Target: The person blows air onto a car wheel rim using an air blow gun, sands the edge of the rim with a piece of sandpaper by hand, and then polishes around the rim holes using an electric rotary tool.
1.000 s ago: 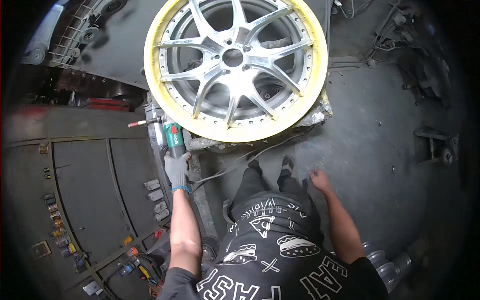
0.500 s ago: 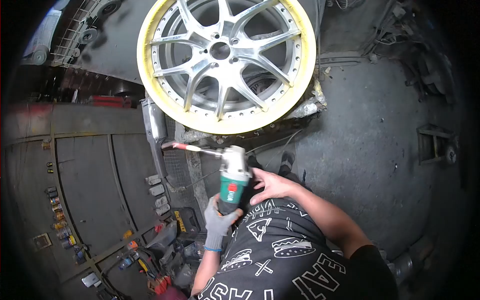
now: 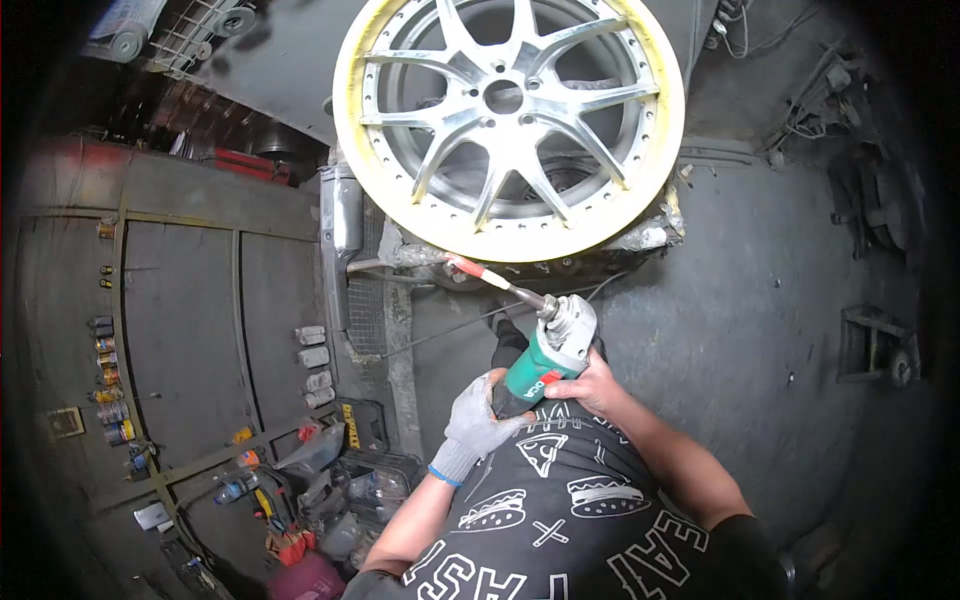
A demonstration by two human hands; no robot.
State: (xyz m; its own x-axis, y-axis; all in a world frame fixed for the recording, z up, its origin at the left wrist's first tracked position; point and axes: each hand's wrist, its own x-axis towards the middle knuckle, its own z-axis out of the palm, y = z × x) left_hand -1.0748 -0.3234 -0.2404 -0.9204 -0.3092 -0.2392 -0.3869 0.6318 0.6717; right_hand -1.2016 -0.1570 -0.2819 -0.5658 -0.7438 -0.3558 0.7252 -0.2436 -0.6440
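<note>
A green and silver power tool [image 3: 541, 368] is held in front of my shirt, its red-and-white tipped shaft pointing up and left toward the wheel. My left hand [image 3: 480, 414], in a grey glove with a blue cuff, is wrapped round the tool's lower end. Bare, my right hand [image 3: 588, 387] grips the tool's right side near its metal head; some of its fingers are hidden behind the body. Beyond the tool, a silver multi-spoke wheel [image 3: 500, 150] with a yellow-covered rim lies on a stand.
A metal cylinder [image 3: 342, 212] stands beside the wheel stand. Cans [image 3: 106, 360] line the left side. At the lower left are a tool case [image 3: 362, 427] and assorted tools. A metal frame [image 3: 872, 345] sits on the floor at the right.
My left hand has brought the tool from beside the wheel stand to my front. My right hand has come over from my side and closed on it. The view has shifted slightly.
</note>
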